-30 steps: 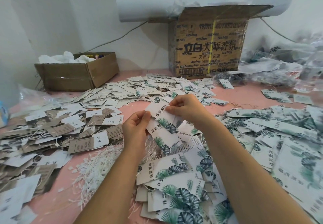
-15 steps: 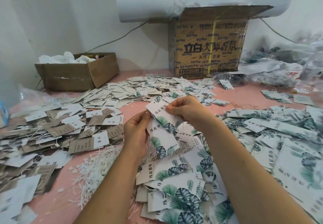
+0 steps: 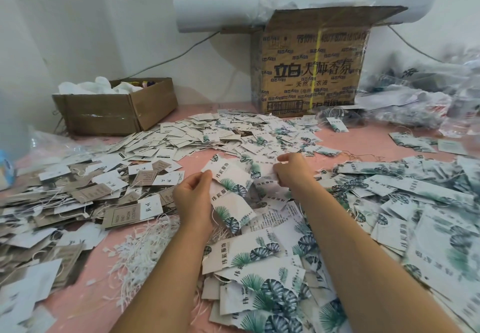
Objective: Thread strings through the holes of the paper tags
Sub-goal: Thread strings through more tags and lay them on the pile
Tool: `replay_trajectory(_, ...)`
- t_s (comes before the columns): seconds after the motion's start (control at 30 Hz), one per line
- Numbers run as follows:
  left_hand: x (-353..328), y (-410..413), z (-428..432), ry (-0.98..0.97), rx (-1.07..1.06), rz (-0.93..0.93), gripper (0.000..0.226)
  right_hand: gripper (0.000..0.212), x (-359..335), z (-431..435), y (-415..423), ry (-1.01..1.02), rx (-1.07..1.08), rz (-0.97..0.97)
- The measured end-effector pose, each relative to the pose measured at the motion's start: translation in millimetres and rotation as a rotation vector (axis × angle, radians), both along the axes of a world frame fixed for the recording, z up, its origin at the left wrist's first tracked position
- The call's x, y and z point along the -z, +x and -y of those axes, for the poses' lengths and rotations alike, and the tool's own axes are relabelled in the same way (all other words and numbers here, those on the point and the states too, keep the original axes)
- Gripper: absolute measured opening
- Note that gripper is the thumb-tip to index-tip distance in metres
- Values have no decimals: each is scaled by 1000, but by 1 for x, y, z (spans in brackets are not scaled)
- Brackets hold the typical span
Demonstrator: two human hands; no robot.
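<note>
My left hand (image 3: 193, 192) pinches the left edge of a white tag with green leaf print (image 3: 230, 176); a second such tag (image 3: 226, 209) hangs just below it. Off to the right, apart from that tag, my right hand (image 3: 292, 173) has thumb and fingers curled in a pinch at the edge of another leaf-print tag (image 3: 263, 165). No string shows between the hands. A heap of loose white strings (image 3: 145, 241) lies on the pink table (image 3: 363, 140), left of my left forearm.
Tags lie in piles all around: brown and white ones (image 3: 78, 192) at left, small white ones (image 3: 207, 135) at the back, leaf-print ones (image 3: 415, 202) at right and in front (image 3: 259, 280). A low cardboard box (image 3: 117, 109), a tall printed carton (image 3: 311, 67) and plastic bags (image 3: 428, 99) line the wall.
My right hand let go of the top of the held tag and moved right, away from my left hand. The held tag tipped slightly to the left.
</note>
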State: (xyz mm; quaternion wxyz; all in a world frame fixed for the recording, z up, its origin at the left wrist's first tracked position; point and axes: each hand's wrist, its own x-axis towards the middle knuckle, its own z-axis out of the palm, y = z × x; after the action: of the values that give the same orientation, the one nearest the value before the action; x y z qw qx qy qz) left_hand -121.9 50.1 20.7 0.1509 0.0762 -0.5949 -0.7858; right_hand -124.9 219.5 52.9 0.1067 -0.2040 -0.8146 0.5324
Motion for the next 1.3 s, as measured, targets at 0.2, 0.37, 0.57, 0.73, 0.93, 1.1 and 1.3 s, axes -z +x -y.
replay_trajectory(0.2, 0, 1, 1, -15, -11, -4, 24, 28, 6, -2, -3, 60, -19, 76)
replay_trajectory(0.37, 2, -3, 3, 19, -33, 23, 16, 35, 6, -5, -2, 60, 2, 50)
replay_trajectory(0.57, 2, 0, 2, -41, -6, -21, 18, 44, 7, -1, 2, 165, -93, 70)
replay_trajectory(0.73, 1, -1, 0, -57, 49, -13, 18, 45, -1, -1, 5, 271, -93, 14)
replay_trajectory(0.93, 2, -1, -2, -135, 165, -22, 12, 39, -20, 8, 14, 213, -349, -137)
replay_trajectory(1.1, -3, 0, -2, 52, 276, 63, 13, 17, -28, 5, 16, 281, -451, -55)
replay_trajectory(1.3, -9, 1, -2, 154, 420, 116, 18, 20, -29, -1, 20, 184, -463, 85)
